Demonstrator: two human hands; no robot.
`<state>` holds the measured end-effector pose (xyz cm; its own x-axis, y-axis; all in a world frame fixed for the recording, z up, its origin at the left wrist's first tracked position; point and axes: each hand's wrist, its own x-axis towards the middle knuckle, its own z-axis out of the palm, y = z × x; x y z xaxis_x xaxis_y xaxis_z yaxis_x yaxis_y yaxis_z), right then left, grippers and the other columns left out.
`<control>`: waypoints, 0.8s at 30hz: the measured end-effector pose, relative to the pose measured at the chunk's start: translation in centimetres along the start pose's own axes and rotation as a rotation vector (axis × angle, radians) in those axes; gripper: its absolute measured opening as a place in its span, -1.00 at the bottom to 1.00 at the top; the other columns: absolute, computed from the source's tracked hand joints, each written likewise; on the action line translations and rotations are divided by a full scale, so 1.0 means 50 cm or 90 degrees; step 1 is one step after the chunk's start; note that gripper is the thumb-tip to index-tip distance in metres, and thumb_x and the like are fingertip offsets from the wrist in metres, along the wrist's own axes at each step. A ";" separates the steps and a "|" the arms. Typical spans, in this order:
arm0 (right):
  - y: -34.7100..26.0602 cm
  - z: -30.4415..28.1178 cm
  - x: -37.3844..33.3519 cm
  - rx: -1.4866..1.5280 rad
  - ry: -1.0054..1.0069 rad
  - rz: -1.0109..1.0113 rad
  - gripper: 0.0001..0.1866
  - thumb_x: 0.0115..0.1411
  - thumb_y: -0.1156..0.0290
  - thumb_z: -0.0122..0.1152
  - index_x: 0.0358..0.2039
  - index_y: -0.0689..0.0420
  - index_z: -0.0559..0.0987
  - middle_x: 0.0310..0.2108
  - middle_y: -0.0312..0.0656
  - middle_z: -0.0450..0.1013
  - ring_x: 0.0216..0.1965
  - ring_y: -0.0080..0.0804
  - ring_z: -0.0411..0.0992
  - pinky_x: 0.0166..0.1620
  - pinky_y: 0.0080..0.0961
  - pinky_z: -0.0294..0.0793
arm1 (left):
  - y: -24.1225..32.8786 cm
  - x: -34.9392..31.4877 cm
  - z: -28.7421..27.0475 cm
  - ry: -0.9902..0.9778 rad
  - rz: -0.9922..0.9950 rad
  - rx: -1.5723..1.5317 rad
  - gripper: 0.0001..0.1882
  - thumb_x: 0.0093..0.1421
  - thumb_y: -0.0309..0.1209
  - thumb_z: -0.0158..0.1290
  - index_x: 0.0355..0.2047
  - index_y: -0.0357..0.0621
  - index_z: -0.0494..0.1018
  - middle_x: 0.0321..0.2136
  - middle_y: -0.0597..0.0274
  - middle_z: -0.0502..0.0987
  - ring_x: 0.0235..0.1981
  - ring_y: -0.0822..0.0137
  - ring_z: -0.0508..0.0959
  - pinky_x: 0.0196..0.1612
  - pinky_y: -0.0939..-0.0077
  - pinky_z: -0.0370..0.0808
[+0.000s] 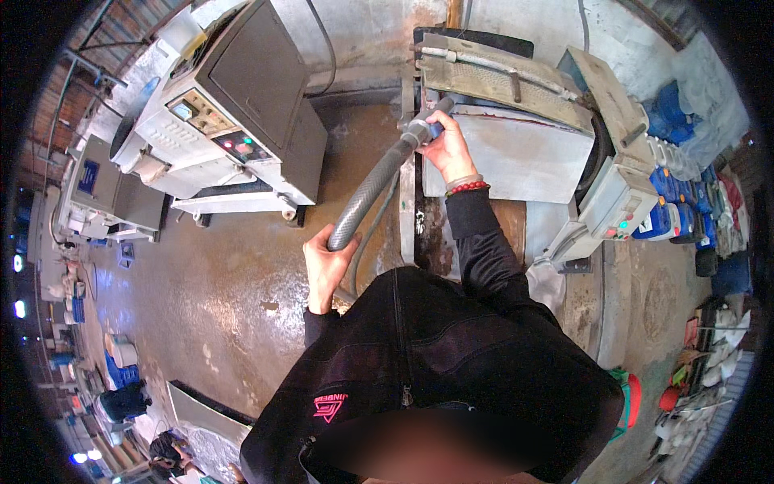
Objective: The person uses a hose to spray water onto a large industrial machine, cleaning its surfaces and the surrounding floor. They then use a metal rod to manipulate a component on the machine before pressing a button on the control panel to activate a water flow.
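Observation:
A thick grey ribbed hose runs slantwise in front of me, held between my two hands. My left hand is wrapped round its lower, nearer part. My right hand, with a red bead bracelet at the wrist, grips the far end beside a grey pipe fitting. Something blue shows under the right fingers; its shape is mostly covered. The fitting lies over the edge of a pale metal machine with a slanted lid. A thinner hose hangs below the thick one.
At left stands a grey cabinet machine with a lit control panel. A control box and blue jugs are at right. The floor looks wet. Another person is at lower left.

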<state>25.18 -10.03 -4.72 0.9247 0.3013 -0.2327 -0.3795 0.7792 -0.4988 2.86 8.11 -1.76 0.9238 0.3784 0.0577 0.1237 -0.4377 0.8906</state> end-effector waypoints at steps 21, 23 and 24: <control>0.000 -0.024 0.007 0.015 -0.010 -0.014 -0.83 -0.12 0.40 0.10 -0.47 0.10 0.37 -0.48 -0.21 0.33 -0.39 -0.32 0.36 -0.35 -0.28 0.36 | 0.010 -0.007 0.002 -0.033 -0.041 0.023 -0.76 -0.09 -0.37 0.18 -0.58 -0.31 0.40 -0.76 0.37 0.27 -0.66 0.58 0.21 -0.59 0.61 0.22; 0.000 -0.024 0.004 0.013 -0.017 -0.009 -0.83 -0.12 0.40 0.10 -0.46 0.11 0.37 -0.49 -0.22 0.33 -0.39 -0.32 0.36 -0.34 -0.26 0.36 | 0.010 -0.009 0.002 -0.033 -0.040 0.022 -0.76 -0.10 -0.38 0.18 -0.58 -0.31 0.40 -0.76 0.36 0.28 -0.66 0.58 0.21 -0.59 0.60 0.22; 0.000 -0.023 0.003 0.009 -0.018 -0.009 -0.83 -0.12 0.41 0.10 -0.46 0.11 0.37 -0.49 -0.22 0.33 -0.39 -0.32 0.35 -0.34 -0.26 0.36 | 0.011 -0.009 0.003 -0.031 -0.039 0.021 -0.76 -0.10 -0.38 0.18 -0.58 -0.31 0.40 -0.76 0.36 0.28 -0.67 0.58 0.21 -0.59 0.60 0.22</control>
<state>25.29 -10.62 -5.73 0.9307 0.3056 -0.2012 -0.3658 0.7914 -0.4898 2.55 7.60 -1.37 0.9308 0.3651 -0.0197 0.1917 -0.4414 0.8766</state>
